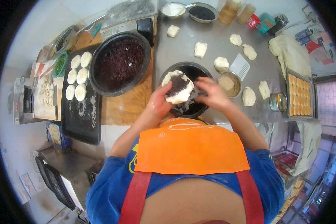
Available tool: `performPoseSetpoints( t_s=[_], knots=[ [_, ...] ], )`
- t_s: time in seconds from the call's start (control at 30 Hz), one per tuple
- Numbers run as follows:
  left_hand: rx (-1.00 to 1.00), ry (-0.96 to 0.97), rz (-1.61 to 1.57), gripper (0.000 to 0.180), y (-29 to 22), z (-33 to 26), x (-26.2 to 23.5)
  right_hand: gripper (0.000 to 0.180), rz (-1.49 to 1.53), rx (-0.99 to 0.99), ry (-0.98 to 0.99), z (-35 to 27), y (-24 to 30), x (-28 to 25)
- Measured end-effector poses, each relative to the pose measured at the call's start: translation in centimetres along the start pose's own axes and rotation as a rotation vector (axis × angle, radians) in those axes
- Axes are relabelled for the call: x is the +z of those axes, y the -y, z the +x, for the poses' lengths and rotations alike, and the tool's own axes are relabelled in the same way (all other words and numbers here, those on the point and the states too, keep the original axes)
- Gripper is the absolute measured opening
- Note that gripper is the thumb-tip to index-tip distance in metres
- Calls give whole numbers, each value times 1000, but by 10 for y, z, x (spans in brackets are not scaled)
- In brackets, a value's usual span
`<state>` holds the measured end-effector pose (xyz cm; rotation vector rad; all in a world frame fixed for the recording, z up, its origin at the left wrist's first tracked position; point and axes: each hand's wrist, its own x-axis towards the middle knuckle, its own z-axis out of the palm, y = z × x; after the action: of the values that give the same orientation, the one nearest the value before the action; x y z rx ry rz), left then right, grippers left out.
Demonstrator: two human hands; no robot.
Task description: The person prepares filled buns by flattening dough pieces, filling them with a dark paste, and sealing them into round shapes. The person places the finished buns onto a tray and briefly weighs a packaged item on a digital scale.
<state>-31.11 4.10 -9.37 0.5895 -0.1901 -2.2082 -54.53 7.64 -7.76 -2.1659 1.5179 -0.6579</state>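
My left hand [159, 101] cups a flat round of white dough [177, 88] topped with a dark, grainy filling. My right hand [212, 92] is at the dough's right edge, fingers pinched near the filling; whether it holds a tool is hidden. Both hands hover over a small black bowl [192, 108] of the same dark filling on the steel table [212, 44]. A large black bowl [119, 62] of dark filling stands to the left on a wooden board [127, 106].
Several dough lumps [200, 49] lie on the steel table. Filled buns [78, 76] rest on a black tray [82, 115] at left. A baking tray of golden pastries [299, 95] sits far right, beside a small tin [278, 102] and a bowl of tan seeds [229, 83].
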Motion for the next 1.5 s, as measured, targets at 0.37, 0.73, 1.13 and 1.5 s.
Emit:
performPoseSetpoints(
  t_s=[0.37,0.73,1.13,1.5],
  knots=[
    [62,-156,491,49,-7,-9,11,43,162,-358,-139,36,42,-7],
    [35,-323,197,35,-14,34,-18,36,412,38,-360,16,70,50],
    [-46,-32,925,38,-37,-7,55,34,368,-50,-123,68,54,-25],
    [488,-9,519,34,-27,-37,5,15,240,-201,-423,57,125,22]
  ],
)
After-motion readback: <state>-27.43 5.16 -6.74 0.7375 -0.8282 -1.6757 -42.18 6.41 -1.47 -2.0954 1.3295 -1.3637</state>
